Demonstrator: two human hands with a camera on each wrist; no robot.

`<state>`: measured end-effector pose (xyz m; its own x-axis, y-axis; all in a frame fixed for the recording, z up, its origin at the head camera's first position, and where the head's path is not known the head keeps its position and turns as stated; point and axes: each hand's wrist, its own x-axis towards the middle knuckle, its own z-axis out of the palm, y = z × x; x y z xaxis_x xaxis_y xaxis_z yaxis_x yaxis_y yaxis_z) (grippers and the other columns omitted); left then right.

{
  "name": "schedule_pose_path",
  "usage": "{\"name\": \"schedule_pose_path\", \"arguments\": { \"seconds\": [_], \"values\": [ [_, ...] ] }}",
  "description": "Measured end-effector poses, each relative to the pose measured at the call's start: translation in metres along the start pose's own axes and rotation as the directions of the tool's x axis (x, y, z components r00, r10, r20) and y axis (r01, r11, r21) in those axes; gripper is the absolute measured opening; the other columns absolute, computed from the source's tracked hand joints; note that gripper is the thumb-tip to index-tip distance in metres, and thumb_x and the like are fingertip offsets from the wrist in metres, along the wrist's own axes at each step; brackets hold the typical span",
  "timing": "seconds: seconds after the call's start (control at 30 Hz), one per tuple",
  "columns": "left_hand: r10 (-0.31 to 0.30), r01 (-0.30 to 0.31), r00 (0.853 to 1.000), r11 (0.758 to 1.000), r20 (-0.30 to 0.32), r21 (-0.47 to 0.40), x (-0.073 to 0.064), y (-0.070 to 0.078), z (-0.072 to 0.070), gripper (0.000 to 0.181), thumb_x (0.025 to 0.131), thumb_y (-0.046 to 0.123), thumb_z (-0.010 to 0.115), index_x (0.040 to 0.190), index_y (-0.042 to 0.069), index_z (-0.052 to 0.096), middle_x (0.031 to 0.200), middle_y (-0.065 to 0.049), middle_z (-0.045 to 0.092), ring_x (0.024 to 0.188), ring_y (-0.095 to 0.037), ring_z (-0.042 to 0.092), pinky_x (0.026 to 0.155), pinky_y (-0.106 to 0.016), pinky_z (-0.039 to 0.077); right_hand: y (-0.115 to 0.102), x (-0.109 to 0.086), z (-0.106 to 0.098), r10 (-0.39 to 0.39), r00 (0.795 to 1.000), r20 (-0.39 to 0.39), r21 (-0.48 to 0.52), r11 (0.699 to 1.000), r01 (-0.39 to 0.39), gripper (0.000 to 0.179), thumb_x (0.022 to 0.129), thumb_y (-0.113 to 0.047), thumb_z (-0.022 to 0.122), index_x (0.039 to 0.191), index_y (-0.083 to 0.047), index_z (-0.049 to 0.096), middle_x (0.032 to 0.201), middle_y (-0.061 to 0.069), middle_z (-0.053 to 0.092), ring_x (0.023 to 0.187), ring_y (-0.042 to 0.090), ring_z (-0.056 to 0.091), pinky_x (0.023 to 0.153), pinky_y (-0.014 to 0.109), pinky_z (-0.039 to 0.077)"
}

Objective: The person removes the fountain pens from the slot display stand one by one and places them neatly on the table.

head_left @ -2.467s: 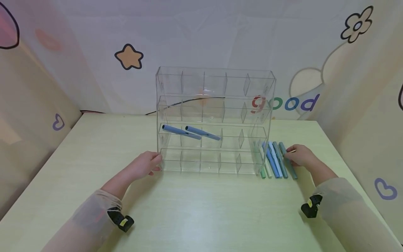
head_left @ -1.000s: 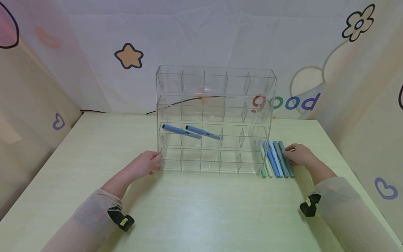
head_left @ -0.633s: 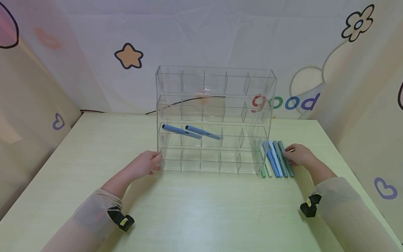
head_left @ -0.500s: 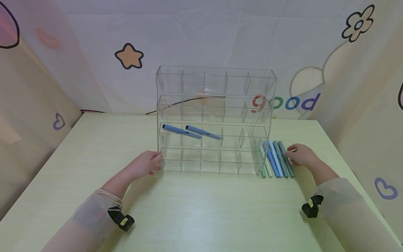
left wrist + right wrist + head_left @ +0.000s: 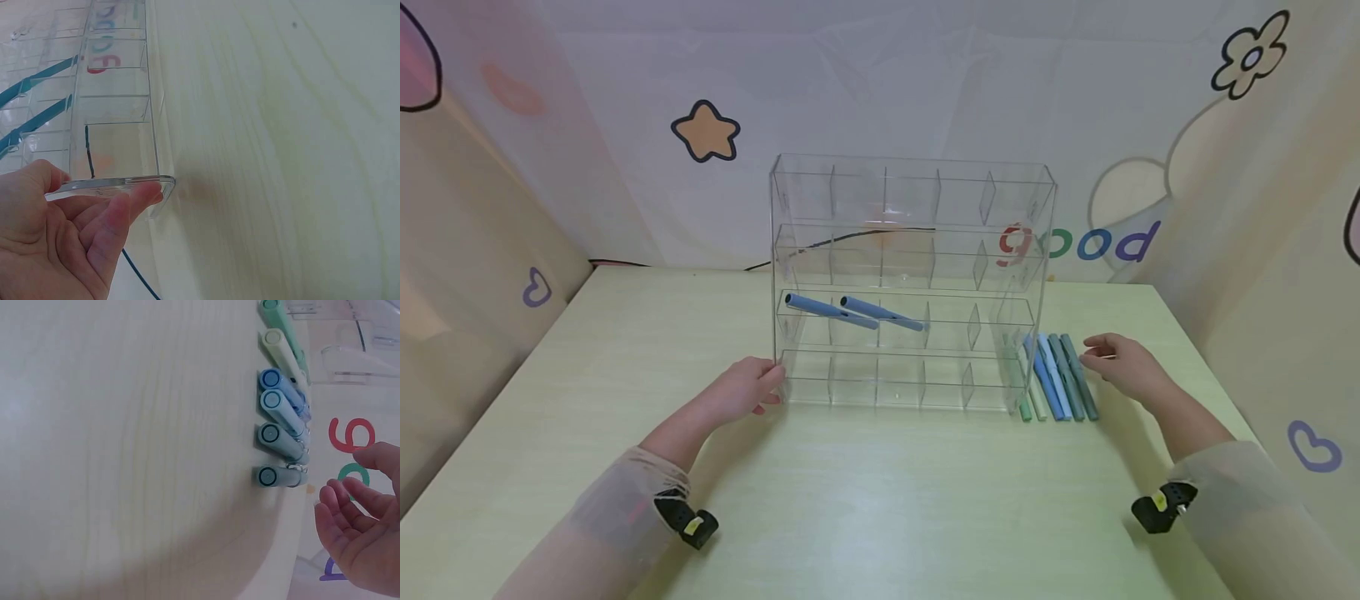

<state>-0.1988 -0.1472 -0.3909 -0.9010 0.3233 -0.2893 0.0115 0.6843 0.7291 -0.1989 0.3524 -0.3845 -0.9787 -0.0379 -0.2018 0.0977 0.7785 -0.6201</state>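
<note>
My left hand (image 5: 747, 388) pinches the left side wall of a clear acrylic pen rack (image 5: 910, 292) near its bottom corner. The left wrist view shows the wall (image 5: 119, 183) between thumb and fingers. Two blue markers (image 5: 831, 312) lie slanted in the rack's second row from the bottom. At the right, several markers lie side by side on the table, from green to blue to grey-green. My right hand (image 5: 1123, 364) hovers just right of the outermost grey-green marker (image 5: 1079, 377), holding nothing, its fingers loosely bent and apart from it in the right wrist view.
The pale wooden table (image 5: 880, 500) runs up to a printed cloth backdrop (image 5: 925, 83). The rack's right end stands close to the green marker (image 5: 1026, 408) and pale green marker (image 5: 1037, 400). A thin black cable (image 5: 760, 267) runs behind the rack.
My right hand pushed the outermost grey-green marker slightly left towards the others, then let go and drew back to the right. The left hand and the rack stay put.
</note>
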Motion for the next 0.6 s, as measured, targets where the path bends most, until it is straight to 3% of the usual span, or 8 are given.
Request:
{"name": "schedule_pose_path", "arguments": {
  "seconds": [0.33,0.6],
  "values": [
    [0.006,-0.006,1.0,1.0,0.006,-0.01,0.002,-0.002,0.0,0.043,0.097,0.018,0.031,0.122,-0.011,0.05,0.126,-0.03,0.05,0.1,-0.034,0.062,0.067,-0.035,0.052,-0.024,-0.014,0.001,-0.104,0.994,-0.016,0.02,0.994,0.105,0.048,0.098,-0.023,0.047,0.133,0.009,0.037,0.124,0.029,0.047,0.113,0.043,0.046,0.093,0.053,0.039],
    [-0.005,0.005,1.0,1.0,0.007,-0.002,0.001,-0.002,0.0,0.041,0.099,0.019,0.032,0.122,-0.011,0.051,0.124,-0.029,0.053,0.099,-0.033,0.063,0.067,-0.035,0.051,-0.045,-0.022,0.002,-0.142,0.989,-0.031,0.073,0.987,0.144,0.047,0.097,-0.022,0.049,0.133,0.007,0.039,0.125,0.026,0.048,0.114,0.039,0.047,0.095,0.051,0.039]
  ]
}}
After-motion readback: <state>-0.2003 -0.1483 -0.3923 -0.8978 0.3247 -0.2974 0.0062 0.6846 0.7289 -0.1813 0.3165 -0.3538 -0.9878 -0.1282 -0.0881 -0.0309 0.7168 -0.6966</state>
